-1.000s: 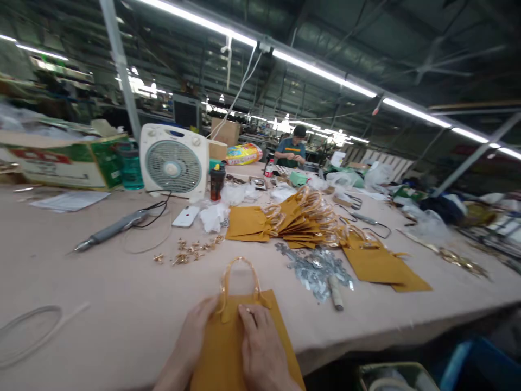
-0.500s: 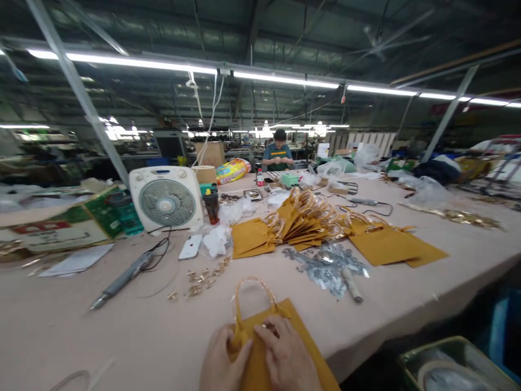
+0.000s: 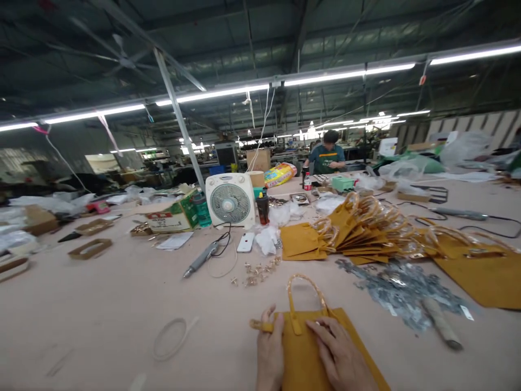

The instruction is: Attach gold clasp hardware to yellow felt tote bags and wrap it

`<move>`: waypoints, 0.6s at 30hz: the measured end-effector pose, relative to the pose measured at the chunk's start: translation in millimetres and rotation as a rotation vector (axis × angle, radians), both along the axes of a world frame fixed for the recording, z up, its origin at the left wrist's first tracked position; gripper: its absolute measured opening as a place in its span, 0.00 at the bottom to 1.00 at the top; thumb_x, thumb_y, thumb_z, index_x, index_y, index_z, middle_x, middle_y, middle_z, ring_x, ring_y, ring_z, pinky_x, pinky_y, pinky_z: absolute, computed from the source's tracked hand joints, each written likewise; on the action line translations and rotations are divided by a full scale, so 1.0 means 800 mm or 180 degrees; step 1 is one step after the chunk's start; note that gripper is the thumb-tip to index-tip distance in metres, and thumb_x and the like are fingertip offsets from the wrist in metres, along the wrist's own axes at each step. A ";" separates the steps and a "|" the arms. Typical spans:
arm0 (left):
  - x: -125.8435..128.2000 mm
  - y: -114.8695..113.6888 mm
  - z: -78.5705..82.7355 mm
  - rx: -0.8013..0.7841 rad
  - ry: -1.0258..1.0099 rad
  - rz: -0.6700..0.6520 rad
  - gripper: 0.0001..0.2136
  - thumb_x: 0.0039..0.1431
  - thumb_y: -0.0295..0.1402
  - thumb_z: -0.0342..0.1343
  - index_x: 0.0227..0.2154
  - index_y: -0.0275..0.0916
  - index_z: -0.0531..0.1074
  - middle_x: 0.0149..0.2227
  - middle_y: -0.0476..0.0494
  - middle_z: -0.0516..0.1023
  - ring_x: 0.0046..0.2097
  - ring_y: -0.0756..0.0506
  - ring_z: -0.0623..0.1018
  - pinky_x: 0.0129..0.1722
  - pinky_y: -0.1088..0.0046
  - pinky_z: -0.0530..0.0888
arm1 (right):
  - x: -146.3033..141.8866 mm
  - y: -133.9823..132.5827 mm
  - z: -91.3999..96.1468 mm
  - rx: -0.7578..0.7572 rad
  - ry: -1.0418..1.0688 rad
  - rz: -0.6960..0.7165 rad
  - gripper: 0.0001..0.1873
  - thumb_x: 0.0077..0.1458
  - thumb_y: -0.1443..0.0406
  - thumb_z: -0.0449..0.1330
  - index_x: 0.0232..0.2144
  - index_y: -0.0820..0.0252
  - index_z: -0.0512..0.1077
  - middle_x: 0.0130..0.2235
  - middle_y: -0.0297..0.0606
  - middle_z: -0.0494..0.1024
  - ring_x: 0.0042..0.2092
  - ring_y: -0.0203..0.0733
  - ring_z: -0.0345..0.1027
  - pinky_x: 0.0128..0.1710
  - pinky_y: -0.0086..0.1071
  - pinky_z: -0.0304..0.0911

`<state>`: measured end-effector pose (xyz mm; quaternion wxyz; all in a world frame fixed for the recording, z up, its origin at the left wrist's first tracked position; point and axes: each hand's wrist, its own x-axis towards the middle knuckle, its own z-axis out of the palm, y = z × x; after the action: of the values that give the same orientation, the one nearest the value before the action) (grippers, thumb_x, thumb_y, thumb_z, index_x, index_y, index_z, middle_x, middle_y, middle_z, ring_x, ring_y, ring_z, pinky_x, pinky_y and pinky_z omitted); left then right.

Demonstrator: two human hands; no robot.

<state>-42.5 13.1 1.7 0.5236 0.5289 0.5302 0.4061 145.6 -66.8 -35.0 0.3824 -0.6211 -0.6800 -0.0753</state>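
Observation:
A mustard-yellow handbag (image 3: 303,358) lies on the table in front of me, its clear-wrapped looped handle (image 3: 307,278) standing up at the top edge. My left hand (image 3: 269,353) is at the bag's left edge, thumb and fingers closed around a short mustard strap (image 3: 260,325) that sticks out leftward. My right hand (image 3: 344,355) grips the bag from above, its bent fingers on the front just right of the handle's base. A tiny bright spot shows at those fingertips, too small to make out; the right thumb is hidden.
Beyond the bag lie small gold metal fittings (image 3: 256,274), a grey electric screwdriver (image 3: 201,259) and a phone (image 3: 245,243). A heap of similar handbags (image 3: 358,233), thin metal plates (image 3: 407,293) and a wrapped rod (image 3: 442,323) are rightward. A box fan (image 3: 230,201) stands behind; a co-worker (image 3: 326,155) sits opposite.
The view has swung left, so the table's things appear further right. My left hand has moved from the handle's base to the bag's left edge, where the strap now shows between its fingers.

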 end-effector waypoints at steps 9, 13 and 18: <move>-0.009 -0.007 0.014 0.0446 0.0694 -0.0252 0.26 0.68 0.48 0.44 0.57 0.35 0.72 0.60 0.32 0.75 0.63 0.36 0.71 0.65 0.60 0.64 | 0.005 0.013 0.005 -0.0327 0.0540 0.0300 0.15 0.65 0.61 0.58 0.49 0.49 0.82 0.51 0.43 0.81 0.53 0.49 0.78 0.53 0.39 0.76; -0.005 -0.020 0.015 0.0629 0.0717 -0.0161 0.25 0.70 0.44 0.41 0.59 0.35 0.70 0.59 0.32 0.76 0.60 0.37 0.73 0.63 0.61 0.65 | 0.014 0.014 0.010 -0.0565 0.1116 0.0501 0.15 0.64 0.56 0.59 0.47 0.51 0.83 0.52 0.44 0.81 0.54 0.50 0.77 0.56 0.40 0.74; 0.001 -0.031 0.014 0.0607 0.0729 -0.0135 0.25 0.72 0.42 0.40 0.64 0.36 0.66 0.57 0.33 0.78 0.55 0.37 0.77 0.58 0.63 0.68 | 0.012 0.023 0.034 -0.0723 0.2087 0.0302 0.24 0.60 0.46 0.60 0.48 0.54 0.82 0.51 0.45 0.83 0.48 0.51 0.80 0.48 0.37 0.78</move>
<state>-41.7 -11.6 12.8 0.4155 0.6302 0.5342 0.3805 155.5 -48.7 -8.1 0.5119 -0.6186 -0.5531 0.2223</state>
